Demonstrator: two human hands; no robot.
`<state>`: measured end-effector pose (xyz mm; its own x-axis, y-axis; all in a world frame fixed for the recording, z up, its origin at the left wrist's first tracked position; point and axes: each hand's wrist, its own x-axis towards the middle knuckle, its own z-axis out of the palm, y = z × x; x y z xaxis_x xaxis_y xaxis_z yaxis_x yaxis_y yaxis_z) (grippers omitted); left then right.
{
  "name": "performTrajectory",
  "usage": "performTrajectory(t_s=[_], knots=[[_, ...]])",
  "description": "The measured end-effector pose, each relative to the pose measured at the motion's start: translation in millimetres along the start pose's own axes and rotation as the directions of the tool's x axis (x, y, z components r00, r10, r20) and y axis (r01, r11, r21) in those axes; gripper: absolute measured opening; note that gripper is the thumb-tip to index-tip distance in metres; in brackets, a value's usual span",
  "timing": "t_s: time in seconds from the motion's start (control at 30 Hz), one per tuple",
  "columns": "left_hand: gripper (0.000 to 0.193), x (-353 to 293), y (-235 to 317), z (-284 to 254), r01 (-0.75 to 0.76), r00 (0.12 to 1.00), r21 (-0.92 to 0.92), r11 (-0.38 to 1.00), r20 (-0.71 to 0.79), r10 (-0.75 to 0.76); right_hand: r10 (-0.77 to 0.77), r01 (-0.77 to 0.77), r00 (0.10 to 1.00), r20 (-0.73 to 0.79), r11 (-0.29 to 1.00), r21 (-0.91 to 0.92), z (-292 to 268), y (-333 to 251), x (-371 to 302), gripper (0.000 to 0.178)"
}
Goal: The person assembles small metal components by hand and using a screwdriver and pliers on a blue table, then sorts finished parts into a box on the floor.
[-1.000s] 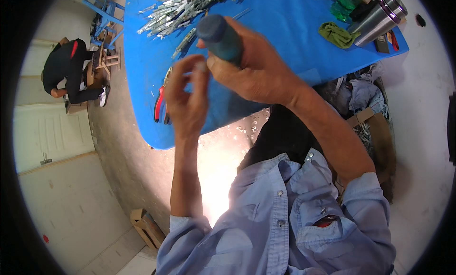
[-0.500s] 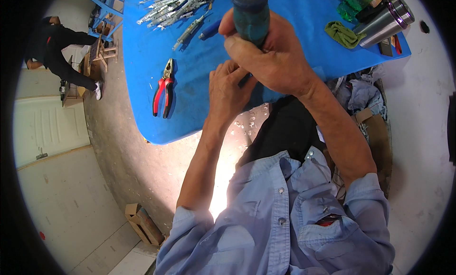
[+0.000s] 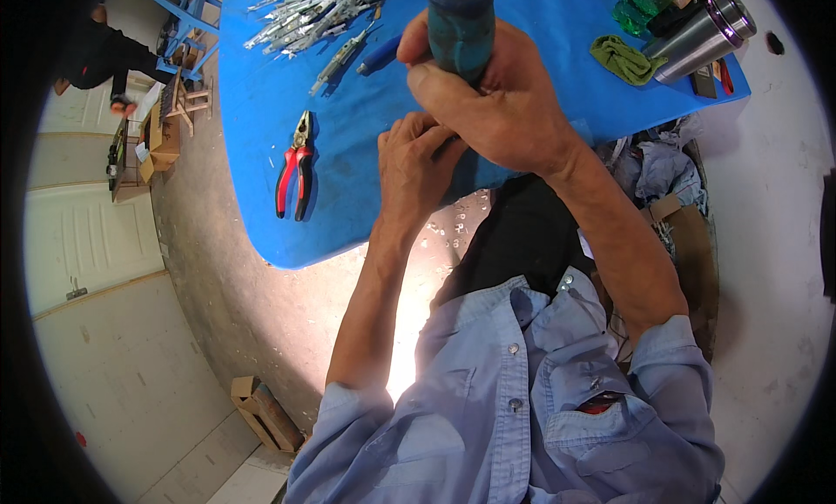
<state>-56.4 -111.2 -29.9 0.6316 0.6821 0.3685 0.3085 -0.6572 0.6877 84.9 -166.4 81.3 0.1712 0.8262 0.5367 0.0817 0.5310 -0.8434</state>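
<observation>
My right hand (image 3: 514, 99) is wrapped round the thick teal handle of a screwdriver (image 3: 461, 35), held upright over the near part of the blue-covered table (image 3: 344, 221). Its shaft and tip are hidden beneath my fist. Just below and to the left, my left hand (image 3: 411, 160) is closed, fingers curled together near the table's front edge; what they grip cannot be seen. Left of it lie combination pliers (image 3: 296, 169) with red and black handles. Beyond the hands rest a blue rod (image 3: 380, 55) and a slim metal part (image 3: 338, 64).
A pile of slim metal parts (image 3: 318, 18) covers the table's far left. At far right are a steel flask (image 3: 701, 42), a green cloth (image 3: 625, 60) and a green bottle (image 3: 644, 7). Another person (image 3: 100, 55) stands at upper left, near a blue chair (image 3: 187, 16).
My hands keep almost the same pose and place. The whole view has shifted slightly. At upper left, the other person has moved, and a hand now shows lower, near the boxes.
</observation>
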Motion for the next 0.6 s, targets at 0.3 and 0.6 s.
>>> performTrajectory(t_s=[0.3,0.6], knots=[[0.016,-0.9,1.4,-1.6,-0.023,1.000,0.031,0.999,-0.006,0.023,0.027,-0.027,1.000,0.004,1.000,0.000,-5.7,1.6,-2.0,0.015],[0.017,-2.0,0.7,-0.5,-0.068,0.996,0.064,0.996,-0.050,0.071,0.037,-0.032,0.996,-0.077,0.998,0.061,0.9,0.3,1.4,0.009]])
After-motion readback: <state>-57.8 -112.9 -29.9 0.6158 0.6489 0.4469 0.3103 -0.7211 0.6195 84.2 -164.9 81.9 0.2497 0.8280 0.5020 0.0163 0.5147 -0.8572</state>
